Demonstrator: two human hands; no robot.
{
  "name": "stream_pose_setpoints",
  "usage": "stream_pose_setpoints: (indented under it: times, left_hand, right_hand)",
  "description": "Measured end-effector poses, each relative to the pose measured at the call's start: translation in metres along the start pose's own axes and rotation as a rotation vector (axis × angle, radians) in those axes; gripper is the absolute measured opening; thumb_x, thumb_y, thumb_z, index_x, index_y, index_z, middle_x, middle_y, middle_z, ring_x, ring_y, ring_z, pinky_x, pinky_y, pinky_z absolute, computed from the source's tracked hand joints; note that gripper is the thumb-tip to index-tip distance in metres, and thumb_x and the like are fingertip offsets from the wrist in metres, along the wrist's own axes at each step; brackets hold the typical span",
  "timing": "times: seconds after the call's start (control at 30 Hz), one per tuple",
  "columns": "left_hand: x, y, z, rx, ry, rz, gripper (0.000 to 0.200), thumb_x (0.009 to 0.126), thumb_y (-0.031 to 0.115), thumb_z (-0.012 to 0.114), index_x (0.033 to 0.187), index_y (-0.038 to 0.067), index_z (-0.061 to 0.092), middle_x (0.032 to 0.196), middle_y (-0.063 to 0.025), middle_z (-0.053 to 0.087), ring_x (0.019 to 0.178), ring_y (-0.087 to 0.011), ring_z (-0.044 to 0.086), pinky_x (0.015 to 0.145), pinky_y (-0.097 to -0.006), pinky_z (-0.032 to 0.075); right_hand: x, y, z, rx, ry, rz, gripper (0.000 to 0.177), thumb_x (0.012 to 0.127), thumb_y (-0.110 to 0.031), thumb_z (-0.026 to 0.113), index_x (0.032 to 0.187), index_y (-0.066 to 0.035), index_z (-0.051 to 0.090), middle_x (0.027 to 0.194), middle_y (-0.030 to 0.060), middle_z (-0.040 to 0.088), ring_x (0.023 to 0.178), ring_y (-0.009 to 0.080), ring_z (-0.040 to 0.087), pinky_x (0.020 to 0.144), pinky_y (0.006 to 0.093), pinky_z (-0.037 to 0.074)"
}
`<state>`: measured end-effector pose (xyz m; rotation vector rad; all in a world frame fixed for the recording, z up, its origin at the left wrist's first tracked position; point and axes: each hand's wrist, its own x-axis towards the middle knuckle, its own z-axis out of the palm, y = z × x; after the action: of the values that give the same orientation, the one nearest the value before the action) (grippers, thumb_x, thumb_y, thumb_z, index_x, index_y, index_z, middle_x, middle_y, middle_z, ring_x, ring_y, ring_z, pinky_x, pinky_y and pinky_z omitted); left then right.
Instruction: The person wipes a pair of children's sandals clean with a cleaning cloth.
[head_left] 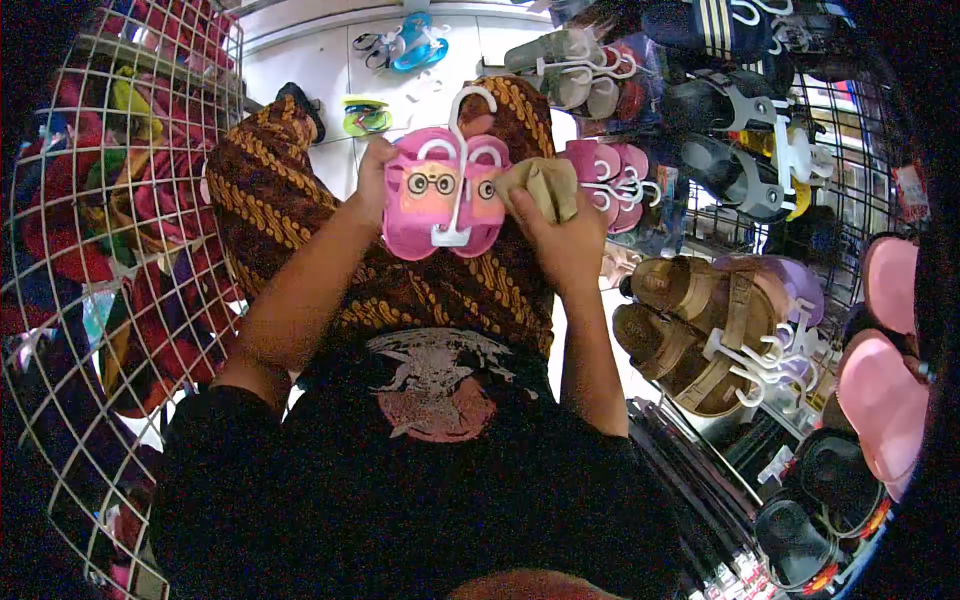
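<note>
A pair of pink sandals [408,222] with orange straps and cartoon eyes hangs on a white plastic hanger [462,190] above my lap. My left hand [377,183] grips the outer edge of the left sandal. In my right hand [562,235] is a folded beige cloth [545,188], its edge touching the strap of the right sandal. The hanger's hook points up, away from me.
Wire mesh with colourful items [130,220] stands at the left. On the right are hung pink sandals [622,165], brown sandals [690,320] and black sandals [735,170]. Blue flip-flops [420,45] and green flip-flops [366,118] lie on the white floor ahead.
</note>
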<state>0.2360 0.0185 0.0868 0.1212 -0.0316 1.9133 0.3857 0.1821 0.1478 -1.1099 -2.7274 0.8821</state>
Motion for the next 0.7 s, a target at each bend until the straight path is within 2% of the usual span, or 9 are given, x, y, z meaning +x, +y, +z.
stream_pose_setpoints:
  times: [0.13, 0.23, 0.3, 0.33, 0.4, 0.47, 0.53, 0.63, 0.7]
  left_hand:
    - [0.006, -0.003, -0.008, -0.223, -0.137, -0.027, 0.087, 0.079, 0.048, 0.038, 0.150, -0.001, 0.024, 0.147, -0.0223, 0.038, 0.131, -0.0370, 0.045, 0.111, -0.0504, 0.036]
    - [-0.003, 0.003, -0.031, 0.041, 0.199, 0.003, 0.073, 0.079, 0.049, 0.047, 0.133, -0.001, 0.048, 0.132, -0.0219, 0.054, 0.119, -0.0362, 0.056, 0.104, -0.0498, 0.045]
    - [-0.005, 0.002, -0.027, 0.345, 0.532, 0.034, 0.073, 0.080, 0.050, 0.047, 0.132, -0.001, 0.048, 0.130, -0.0218, 0.055, 0.118, -0.0365, 0.056, 0.104, -0.0499, 0.044]
    - [0.004, 0.000, -0.010, 0.095, 0.262, 0.005, 0.070, 0.081, 0.048, 0.048, 0.131, -0.001, 0.049, 0.128, -0.0214, 0.057, 0.115, -0.0358, 0.058, 0.103, -0.0494, 0.045]
    - [0.007, 0.006, -0.009, -0.097, 0.107, -0.048, 0.070, 0.081, 0.048, 0.049, 0.131, -0.001, 0.050, 0.128, -0.0212, 0.057, 0.114, -0.0355, 0.059, 0.102, -0.0496, 0.046]
    - [0.009, 0.003, 0.002, 0.049, 0.378, -0.029, 0.064, 0.083, 0.045, 0.050, 0.128, -0.001, 0.053, 0.122, -0.0199, 0.061, 0.108, -0.0344, 0.062, 0.097, -0.0490, 0.050]
    - [0.008, 0.009, -0.014, -0.144, 0.218, -0.099, 0.059, 0.084, 0.041, 0.049, 0.125, 0.000, 0.055, 0.118, -0.0195, 0.063, 0.105, -0.0335, 0.064, 0.094, -0.0481, 0.052]
    - [0.000, 0.010, -0.049, 0.241, 0.111, 0.011, 0.049, 0.089, 0.033, 0.050, 0.124, -0.001, 0.053, 0.120, -0.0173, 0.060, 0.105, -0.0280, 0.063, 0.091, -0.0427, 0.054]
    - [-0.014, 0.009, -0.102, 0.697, 0.137, 0.123, 0.045, 0.090, 0.026, 0.057, 0.125, -0.002, 0.052, 0.124, -0.0165, 0.057, 0.105, -0.0232, 0.062, 0.087, -0.0371, 0.054]
  right_hand:
    - [0.005, -0.009, -0.006, 0.070, 0.097, -0.003, 0.055, 0.073, -0.046, 0.079, 0.102, -0.001, 0.068, 0.092, 0.0178, 0.070, 0.085, 0.0332, 0.068, 0.077, 0.0421, 0.052]
    - [0.003, -0.018, -0.008, 0.062, -0.078, -0.008, 0.072, 0.072, -0.060, 0.075, 0.113, -0.001, 0.063, 0.096, 0.0215, 0.069, 0.088, 0.0363, 0.068, 0.077, 0.0465, 0.054]
    - [0.014, 0.011, 0.010, 0.079, 0.018, 0.068, 0.066, 0.072, -0.057, 0.076, 0.106, -0.001, 0.065, 0.095, 0.0202, 0.070, 0.086, 0.0351, 0.069, 0.077, 0.0461, 0.054]
    - [0.016, 0.010, 0.004, 0.109, 0.022, 0.102, 0.066, 0.072, -0.057, 0.076, 0.106, -0.001, 0.065, 0.095, 0.0202, 0.070, 0.086, 0.0352, 0.069, 0.077, 0.0457, 0.054]
    - [0.010, 0.001, -0.005, 0.157, 0.076, 0.096, 0.065, 0.072, -0.054, 0.078, 0.108, -0.002, 0.064, 0.097, 0.0194, 0.070, 0.086, 0.0342, 0.069, 0.077, 0.0426, 0.055]
    - [0.003, 0.009, 0.006, 0.155, 0.075, -0.066, 0.065, 0.072, -0.052, 0.079, 0.109, -0.001, 0.064, 0.096, 0.0187, 0.070, 0.085, 0.0329, 0.070, 0.076, 0.0413, 0.056]
    - [0.002, 0.011, 0.004, 0.162, 0.017, -0.035, 0.062, 0.073, -0.045, 0.081, 0.112, -0.002, 0.063, 0.098, 0.0154, 0.071, 0.087, 0.0290, 0.070, 0.078, 0.0385, 0.055]
    - [0.014, 0.021, -0.005, 0.526, -0.171, 0.074, 0.061, 0.073, -0.039, 0.083, 0.117, -0.002, 0.062, 0.104, 0.0132, 0.070, 0.093, 0.0271, 0.068, 0.084, 0.0375, 0.053]
    - [0.014, 0.006, -0.013, 0.431, -0.216, 0.003, 0.060, 0.074, -0.037, 0.083, 0.118, -0.003, 0.060, 0.109, 0.0119, 0.068, 0.098, 0.0247, 0.066, 0.087, 0.0366, 0.052]
